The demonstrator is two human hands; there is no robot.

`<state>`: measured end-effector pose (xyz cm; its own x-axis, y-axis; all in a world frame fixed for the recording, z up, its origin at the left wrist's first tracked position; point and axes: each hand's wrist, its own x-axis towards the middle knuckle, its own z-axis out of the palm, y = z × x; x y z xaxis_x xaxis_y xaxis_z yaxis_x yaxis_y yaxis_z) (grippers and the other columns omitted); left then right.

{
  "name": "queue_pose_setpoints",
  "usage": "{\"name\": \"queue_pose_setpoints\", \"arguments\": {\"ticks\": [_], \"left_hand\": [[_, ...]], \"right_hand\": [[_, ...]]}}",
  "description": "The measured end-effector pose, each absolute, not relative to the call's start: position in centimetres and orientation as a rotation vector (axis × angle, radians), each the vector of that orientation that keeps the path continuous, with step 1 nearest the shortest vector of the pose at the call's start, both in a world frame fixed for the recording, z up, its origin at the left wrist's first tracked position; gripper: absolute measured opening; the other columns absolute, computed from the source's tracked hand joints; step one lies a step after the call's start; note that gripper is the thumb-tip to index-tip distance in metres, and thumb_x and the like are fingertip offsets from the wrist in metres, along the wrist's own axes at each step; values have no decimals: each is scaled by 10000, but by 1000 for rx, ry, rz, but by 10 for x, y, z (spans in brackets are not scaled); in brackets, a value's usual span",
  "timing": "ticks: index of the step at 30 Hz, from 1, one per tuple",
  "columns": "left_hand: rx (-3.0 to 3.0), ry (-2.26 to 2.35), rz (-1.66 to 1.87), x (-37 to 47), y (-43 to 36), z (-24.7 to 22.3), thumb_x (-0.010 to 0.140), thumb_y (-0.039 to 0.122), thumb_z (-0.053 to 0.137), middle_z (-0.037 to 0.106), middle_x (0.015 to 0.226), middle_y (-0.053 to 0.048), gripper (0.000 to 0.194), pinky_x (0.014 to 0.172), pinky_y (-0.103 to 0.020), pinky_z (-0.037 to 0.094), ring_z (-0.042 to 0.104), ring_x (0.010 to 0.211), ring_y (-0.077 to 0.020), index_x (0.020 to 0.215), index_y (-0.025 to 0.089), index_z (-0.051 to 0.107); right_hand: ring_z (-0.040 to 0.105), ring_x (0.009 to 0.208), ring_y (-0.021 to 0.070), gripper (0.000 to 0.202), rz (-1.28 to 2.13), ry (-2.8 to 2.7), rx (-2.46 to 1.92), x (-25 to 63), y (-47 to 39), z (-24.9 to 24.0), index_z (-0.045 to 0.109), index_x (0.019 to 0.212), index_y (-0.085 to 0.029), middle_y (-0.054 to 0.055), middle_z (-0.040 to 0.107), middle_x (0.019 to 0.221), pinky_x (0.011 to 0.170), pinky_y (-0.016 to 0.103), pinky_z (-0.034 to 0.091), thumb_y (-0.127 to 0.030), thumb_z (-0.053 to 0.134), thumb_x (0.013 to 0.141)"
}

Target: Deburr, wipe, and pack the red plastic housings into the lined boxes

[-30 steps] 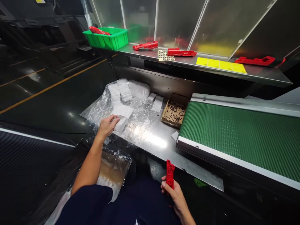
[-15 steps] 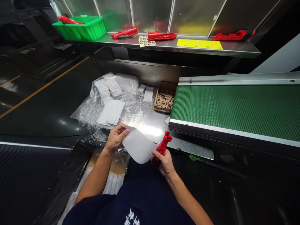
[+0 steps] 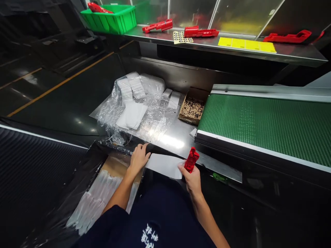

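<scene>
My right hand [image 3: 191,177] is closed around a red plastic part [image 3: 191,159] that stands up out of the fist. Its thumb also presses on the right end of a white, thin, flexible sheet or sleeve [image 3: 165,166]; which of the two it is, I cannot tell. My left hand [image 3: 139,159] is at the left end of this white piece, thumb and forefinger apart, the thumb close to its edge. Below the left forearm, an open box [image 3: 115,167] holds several white wrapped pieces [image 3: 97,194] in rows.
White sheets [image 3: 132,115] lie on clear plastic film on the metal table [image 3: 170,141]. A cardboard box [image 3: 191,108] with small black bits stands beside the green conveyor belt [image 3: 266,120]. The shelf above carries a green bin [image 3: 111,20], red parts [image 3: 201,32] and yellow labels [image 3: 247,44].
My left hand has loosened its pinch on the white piece and its fingers have spread. The white piece is now flatter and lower. The view has shifted, so the surroundings sit further right.
</scene>
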<state>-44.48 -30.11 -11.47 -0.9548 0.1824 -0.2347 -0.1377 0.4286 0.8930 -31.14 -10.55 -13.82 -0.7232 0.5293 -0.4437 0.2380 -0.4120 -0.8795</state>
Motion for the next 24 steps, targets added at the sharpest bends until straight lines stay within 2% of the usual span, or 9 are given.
{"name": "queue_pose_setpoints", "arguments": {"ticks": [3, 5, 7, 9, 14, 17, 19, 21, 24], "left_hand": [[112, 2326, 1462, -415, -284, -112, 761, 417, 694, 540, 640, 18, 238, 548, -259, 431, 535, 570, -151, 825, 206, 605], [250, 2138, 1434, -397, -267, -110, 707, 463, 754, 538, 597, 48, 338, 519, -243, 426, 522, 528, -138, 862, 210, 592], [374, 1965, 1430, -386, -251, -108, 612, 471, 831, 562, 634, 56, 473, 503, -223, 416, 524, 538, -126, 891, 210, 553], [436, 1880, 1459, -382, -240, -109, 569, 462, 855, 568, 683, 49, 519, 501, -208, 410, 522, 571, -119, 864, 208, 511], [502, 1872, 1453, -389, -241, -110, 695, 459, 720, 576, 693, 26, 363, 517, -217, 463, 559, 594, -133, 846, 204, 510], [510, 2042, 1377, -393, -246, -112, 790, 443, 578, 578, 679, 9, 250, 469, -230, 454, 555, 541, -140, 836, 200, 541], [502, 2178, 1344, -396, -248, -116, 820, 386, 540, 575, 671, 1, 190, 495, -235, 450, 550, 553, -142, 821, 199, 570], [497, 2354, 1292, -399, -247, -123, 836, 324, 532, 567, 665, -3, 139, 573, -246, 454, 548, 597, -146, 795, 205, 590], [502, 2582, 1195, -403, -244, -136, 861, 251, 504, 580, 702, -18, 131, 663, -264, 449, 566, 670, -163, 780, 212, 598]], "right_hand": [[484, 556, 129, 420, 2101, -1774, -1099, -313, -107, -138, 651, 749, -159, -24, 579, 607, 558, 285, 410, -436, 862, 515], [496, 548, 135, 410, 2132, -1817, -1082, -315, -111, -134, 627, 710, -163, -12, 590, 603, 543, 284, 413, -455, 847, 525], [475, 517, 122, 403, 2285, -1792, -1015, -316, -115, -130, 591, 665, -171, -21, 562, 567, 514, 271, 396, -477, 828, 554], [460, 501, 112, 415, 2449, -1713, -947, -316, -118, -126, 567, 647, -174, -27, 540, 552, 499, 260, 385, -504, 809, 581], [451, 520, 108, 420, 2418, -1657, -969, -311, -114, -128, 595, 720, -172, -30, 549, 589, 514, 254, 380, -509, 800, 574], [445, 528, 112, 377, 2307, -1710, -1014, -308, -107, -133, 602, 743, -177, -38, 544, 591, 528, 257, 378, -462, 798, 592], [480, 560, 129, 371, 2232, -1842, -999, -305, -103, -135, 616, 789, -177, -32, 567, 623, 566, 268, 402, -445, 799, 610], [527, 587, 149, 378, 2176, -2039, -943, -300, -100, -135, 622, 870, -182, -21, 596, 660, 604, 281, 425, -479, 755, 678], [588, 576, 163, 361, 2164, -2280, -839, -290, -98, -130, 606, 952, -204, -15, 627, 677, 604, 283, 439, -542, 580, 827]]}}
